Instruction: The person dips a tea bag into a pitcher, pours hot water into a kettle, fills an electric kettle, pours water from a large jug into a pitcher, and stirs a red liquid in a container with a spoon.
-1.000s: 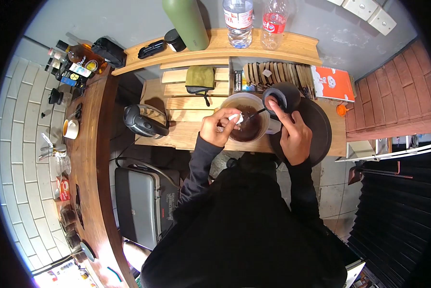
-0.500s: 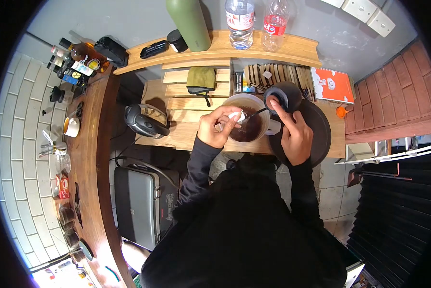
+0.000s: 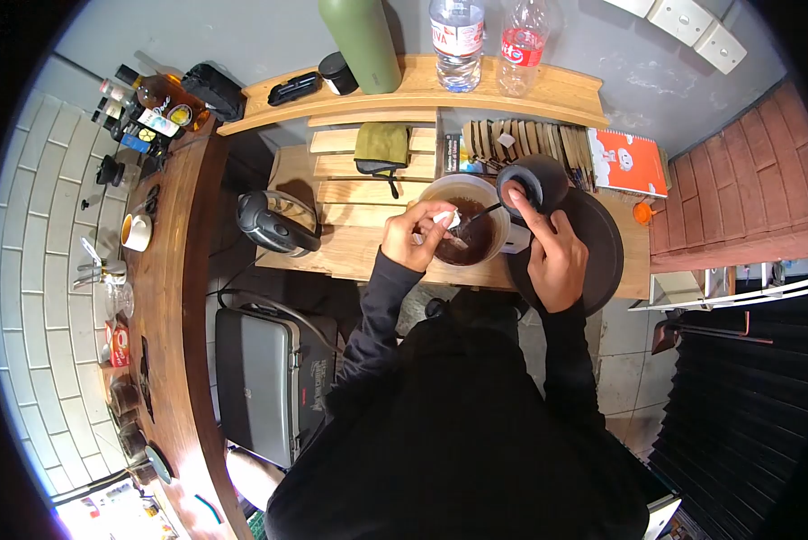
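Closest to us, a grey case (image 3: 255,387) is sitting beside our left side. Above it and further in, our left hand (image 3: 410,238) is pinching a small white piece (image 3: 445,219) between thumb and fingers, and we are holding it over the near left part of a round, pale container (image 3: 449,184), where brown liquid (image 3: 481,238) is showing. Our right hand (image 3: 557,261) is pointing its index finger over the mouth of a dark cup (image 3: 550,173), with its other fingers curling in; we cannot tell whether it is gripping anything. A thin black rod (image 3: 487,212) is running from the cup's mouth towards the liquid. A black round tray (image 3: 605,247) is lying right of the container, partly behind our right hand.

All this is resting on a wooden table (image 3: 332,256), where a kettle (image 3: 269,220) is standing to the left. Further back, a green pouch (image 3: 381,146), a row of books (image 3: 548,148) and an orange notebook (image 3: 624,162) are lining up. Beyond them, a shelf (image 3: 413,76) is carrying a green flask (image 3: 359,45) and two clear bottles (image 3: 458,40).
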`<state>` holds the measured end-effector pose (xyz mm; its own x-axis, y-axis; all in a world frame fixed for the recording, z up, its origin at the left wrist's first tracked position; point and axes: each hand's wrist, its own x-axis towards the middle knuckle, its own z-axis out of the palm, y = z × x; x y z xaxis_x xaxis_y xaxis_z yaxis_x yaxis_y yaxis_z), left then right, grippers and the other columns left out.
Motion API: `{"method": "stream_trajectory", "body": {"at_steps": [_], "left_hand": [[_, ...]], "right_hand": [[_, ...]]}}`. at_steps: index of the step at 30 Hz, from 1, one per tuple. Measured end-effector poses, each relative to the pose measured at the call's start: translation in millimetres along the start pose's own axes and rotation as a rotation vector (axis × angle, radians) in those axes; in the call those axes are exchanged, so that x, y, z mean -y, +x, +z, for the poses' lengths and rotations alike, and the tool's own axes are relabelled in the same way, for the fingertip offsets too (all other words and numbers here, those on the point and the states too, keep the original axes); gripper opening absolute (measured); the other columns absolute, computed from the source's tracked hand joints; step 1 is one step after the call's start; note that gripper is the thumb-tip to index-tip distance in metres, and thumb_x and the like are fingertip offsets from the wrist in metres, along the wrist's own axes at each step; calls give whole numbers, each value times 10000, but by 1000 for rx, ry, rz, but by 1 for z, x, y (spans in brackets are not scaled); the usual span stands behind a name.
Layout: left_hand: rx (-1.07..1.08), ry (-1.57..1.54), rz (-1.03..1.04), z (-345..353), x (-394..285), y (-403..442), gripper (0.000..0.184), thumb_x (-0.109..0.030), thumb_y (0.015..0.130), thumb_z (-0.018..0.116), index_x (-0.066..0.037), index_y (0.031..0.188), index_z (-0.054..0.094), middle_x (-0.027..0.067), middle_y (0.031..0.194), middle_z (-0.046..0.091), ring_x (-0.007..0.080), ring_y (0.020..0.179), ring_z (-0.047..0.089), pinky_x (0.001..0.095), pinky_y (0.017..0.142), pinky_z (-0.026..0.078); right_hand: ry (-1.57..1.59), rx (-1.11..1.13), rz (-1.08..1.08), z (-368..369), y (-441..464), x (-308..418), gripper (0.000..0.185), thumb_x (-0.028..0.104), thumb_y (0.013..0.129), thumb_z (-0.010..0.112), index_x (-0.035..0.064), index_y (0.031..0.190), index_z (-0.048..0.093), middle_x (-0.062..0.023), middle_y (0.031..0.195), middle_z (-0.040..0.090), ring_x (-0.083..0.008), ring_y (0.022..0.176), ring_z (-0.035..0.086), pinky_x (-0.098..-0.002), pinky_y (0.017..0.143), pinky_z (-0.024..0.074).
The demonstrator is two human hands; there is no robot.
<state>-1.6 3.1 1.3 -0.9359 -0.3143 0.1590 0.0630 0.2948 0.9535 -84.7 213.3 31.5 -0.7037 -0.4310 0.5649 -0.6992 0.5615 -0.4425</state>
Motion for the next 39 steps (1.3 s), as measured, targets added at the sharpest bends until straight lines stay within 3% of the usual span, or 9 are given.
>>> {"method": "stream_trajectory", "body": {"at_steps": [7, 14, 20, 39], "left_hand": [[-32, 6, 51, 0, -27, 0, 166, -67, 916, 647, 19, 1059, 643, 80, 833, 702, 132, 709, 689, 261, 693, 514], [7, 43, -72, 2, -1, 1, 171, -67, 916, 647, 16, 1066, 641, 92, 856, 707, 138, 719, 693, 260, 716, 512], [-26, 23, 72, -1, -27, 4, 164, -58, 916, 645, 16, 1062, 640, 85, 848, 705, 136, 723, 695, 264, 691, 517], [-10, -15, 1, 6, -4, 1, 174, -62, 914, 654, 23, 1065, 637, 80, 858, 702, 128, 708, 687, 239, 673, 510]], "right_hand": [[-5, 27, -12, 2, -1, -1, 653, -94, 801, 558, 356, 1268, 630, -117, 703, 423, -303, 589, 544, -405, 533, 440], [-12, 11, -25, 0, 1, 1, 645, -86, 806, 556, 352, 1274, 627, -120, 706, 422, -309, 593, 544, -408, 535, 442], [-6, 26, -21, -1, 2, 0, 643, -87, 818, 552, 355, 1280, 622, -122, 701, 421, -314, 593, 539, -410, 536, 444], [-24, 55, -50, -3, 1, 2, 646, -94, 823, 549, 368, 1268, 627, -118, 707, 434, -297, 585, 538, -401, 528, 448]]}}
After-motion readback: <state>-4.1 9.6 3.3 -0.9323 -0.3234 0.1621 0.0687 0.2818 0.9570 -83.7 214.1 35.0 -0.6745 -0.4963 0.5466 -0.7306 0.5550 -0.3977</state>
